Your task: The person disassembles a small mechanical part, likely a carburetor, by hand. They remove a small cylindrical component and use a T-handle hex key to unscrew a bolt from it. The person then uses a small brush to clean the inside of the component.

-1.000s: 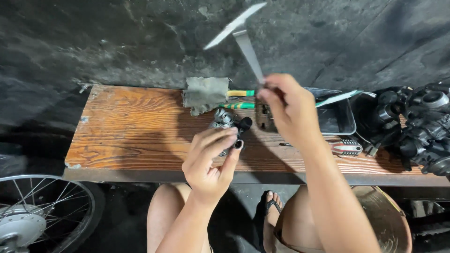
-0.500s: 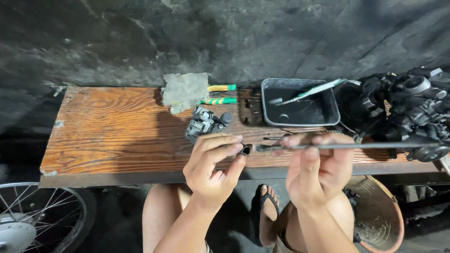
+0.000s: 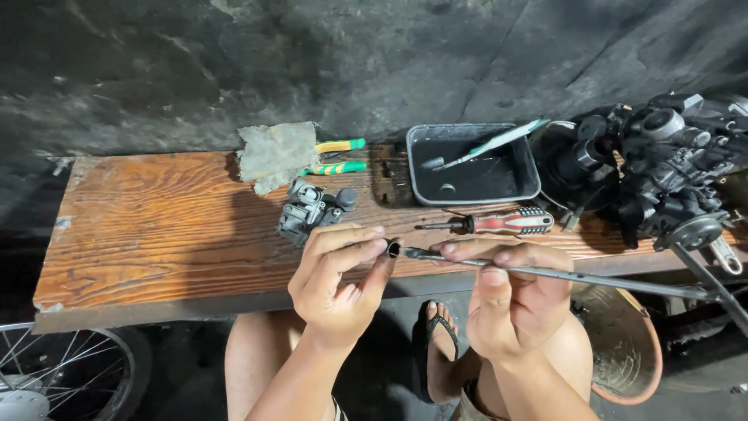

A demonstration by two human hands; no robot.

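Note:
My left hand [image 3: 336,274] pinches a small dark tubular part [image 3: 393,249] between thumb and fingertips. My right hand [image 3: 510,300] grips a long thin metal T-handle tool [image 3: 592,276] held level, its tip touching the open end of the small part. Both hands hover just in front of the wooden bench [image 3: 156,226], above my knees. A grey metal carburettor body [image 3: 310,210] sits on the bench right behind my left hand.
A red-and-black screwdriver [image 3: 506,223] lies on the bench by a black tray [image 3: 472,166] holding a brush. A grey rag [image 3: 276,154] covers green-yellow pliers [image 3: 336,167]. An engine assembly [image 3: 662,168] sits at right, a spoked wheel [image 3: 62,374] bottom left, a round basin [image 3: 623,343] below.
My right hand swung the long tool down from upright to level and brought its tip to the small part in my left hand. The view shifted right.

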